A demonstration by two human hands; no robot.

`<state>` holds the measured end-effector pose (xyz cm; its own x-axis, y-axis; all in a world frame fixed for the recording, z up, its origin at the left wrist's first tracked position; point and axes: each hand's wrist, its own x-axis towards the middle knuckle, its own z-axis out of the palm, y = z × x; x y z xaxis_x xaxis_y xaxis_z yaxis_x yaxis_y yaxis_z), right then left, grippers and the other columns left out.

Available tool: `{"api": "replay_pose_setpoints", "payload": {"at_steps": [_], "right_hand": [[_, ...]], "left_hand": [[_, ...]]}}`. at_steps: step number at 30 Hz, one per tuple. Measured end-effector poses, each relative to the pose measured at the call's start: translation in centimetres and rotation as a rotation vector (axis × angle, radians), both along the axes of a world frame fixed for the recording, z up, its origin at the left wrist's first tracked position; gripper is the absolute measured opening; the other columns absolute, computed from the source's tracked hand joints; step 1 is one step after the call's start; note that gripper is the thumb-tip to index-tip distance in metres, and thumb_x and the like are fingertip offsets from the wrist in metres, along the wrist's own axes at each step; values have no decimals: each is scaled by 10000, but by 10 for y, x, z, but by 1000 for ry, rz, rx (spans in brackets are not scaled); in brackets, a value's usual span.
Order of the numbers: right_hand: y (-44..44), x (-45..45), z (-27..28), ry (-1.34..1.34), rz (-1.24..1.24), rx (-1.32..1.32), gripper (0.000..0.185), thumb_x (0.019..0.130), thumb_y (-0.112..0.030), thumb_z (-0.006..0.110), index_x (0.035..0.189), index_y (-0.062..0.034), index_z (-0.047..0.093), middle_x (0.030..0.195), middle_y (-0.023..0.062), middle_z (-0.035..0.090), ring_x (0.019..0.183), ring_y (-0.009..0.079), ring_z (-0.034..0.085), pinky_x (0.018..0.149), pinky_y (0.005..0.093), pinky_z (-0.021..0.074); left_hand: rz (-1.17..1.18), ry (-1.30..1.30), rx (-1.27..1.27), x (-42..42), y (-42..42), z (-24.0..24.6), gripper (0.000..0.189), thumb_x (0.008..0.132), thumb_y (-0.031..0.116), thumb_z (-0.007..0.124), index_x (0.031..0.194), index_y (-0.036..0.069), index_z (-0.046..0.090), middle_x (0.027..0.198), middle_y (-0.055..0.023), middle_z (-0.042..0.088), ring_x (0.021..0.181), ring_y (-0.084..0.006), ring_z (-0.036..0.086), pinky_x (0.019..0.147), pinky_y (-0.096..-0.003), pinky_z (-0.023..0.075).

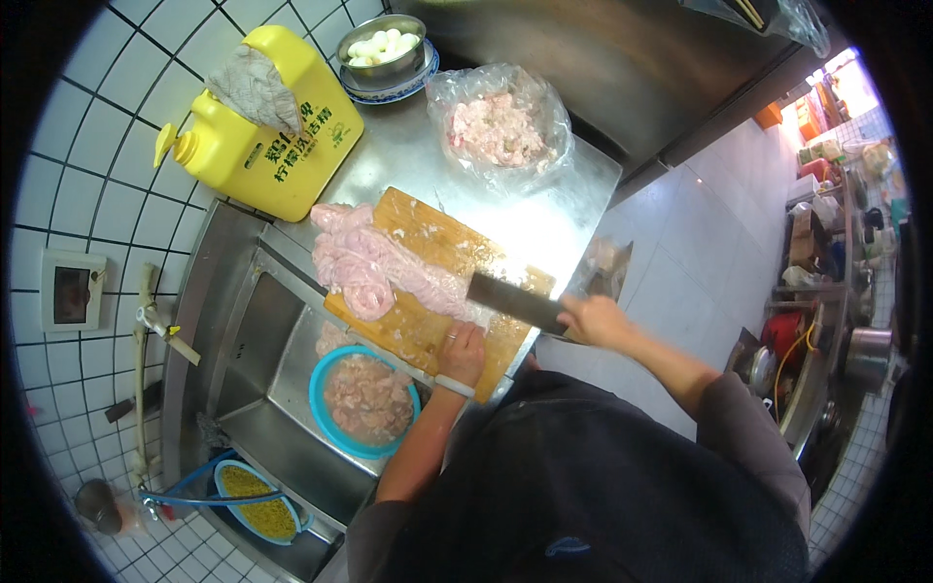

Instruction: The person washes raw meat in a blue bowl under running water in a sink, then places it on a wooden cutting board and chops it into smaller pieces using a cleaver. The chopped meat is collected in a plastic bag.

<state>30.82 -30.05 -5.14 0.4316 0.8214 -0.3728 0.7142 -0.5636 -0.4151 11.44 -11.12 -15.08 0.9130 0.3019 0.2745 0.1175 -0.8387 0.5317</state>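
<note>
A wooden cutting board (430,226) lies on the steel counter beside the sink. Across it stretches a heap of pale pink raw meat, possibly intestine (372,255), bunched at the board's left end and narrowing to the right. My right hand (594,321) grips the handle of a cleaver (514,300), whose blade is at the meat's narrow end. My left hand (463,348) rests at the near edge of that narrow end, fingers on or just beside the meat; whether they hold it cannot be told.
In the steel sink (291,437), a turquoise basin (317,415) holds cut meat in liquid. Behind the board stand a yellow detergent jug (291,167), a steel bowl of peeled eggs (350,69) and a clear plastic bag (550,109) of chopped meat. A faucet (164,335) projects at left.
</note>
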Motion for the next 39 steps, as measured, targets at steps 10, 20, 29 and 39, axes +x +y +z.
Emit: {"api": "replay_pose_setpoints", "payload": {"at_steps": [10, 20, 29, 39], "right_hand": [[-27, 5, -14, 210, -232, 77, 282, 895, -291, 539, 991, -31, 484, 772, 265, 599, 766, 457, 574, 669, 529, 451], [-30, 6, 10, 47, -173, 47, 235, 898, -257, 537, 963, -40, 475, 698, 230, 597, 685, 446, 576, 624, 534, 447], [-29, 5, 13, -2, -91, 41, 220, 909, -240, 518, 981, -45, 447, 634, 216, 587, 635, 426, 580, 577, 508, 454], [42, 17, 5, 92, -23, 83, 246, 914, -252, 508, 1001, -25, 471, 755, 239, 619, 750, 429, 606, 659, 496, 476]], "left_hand": [[48, -184, -89, 15, -2, 12, 220, 689, -16, 587, 904, 26, 615, 972, -135, 584, 918, -318, 546, 799, -410, 452], [38, 32, 99, 35, -1, 6, 328, 673, 85, 639, 1000, 93, 609, 1086, -79, 564, 1020, -278, 520, 870, -419, 422], [52, 85, 120, 30, -2, 12, 339, 677, 115, 643, 1013, 123, 597, 1113, -55, 542, 1053, -260, 495, 900, -416, 390], [26, 42, 118, 11, -8, 9, 246, 701, 84, 619, 945, 109, 633, 1069, -72, 571, 1020, -279, 515, 853, -424, 431]]}}
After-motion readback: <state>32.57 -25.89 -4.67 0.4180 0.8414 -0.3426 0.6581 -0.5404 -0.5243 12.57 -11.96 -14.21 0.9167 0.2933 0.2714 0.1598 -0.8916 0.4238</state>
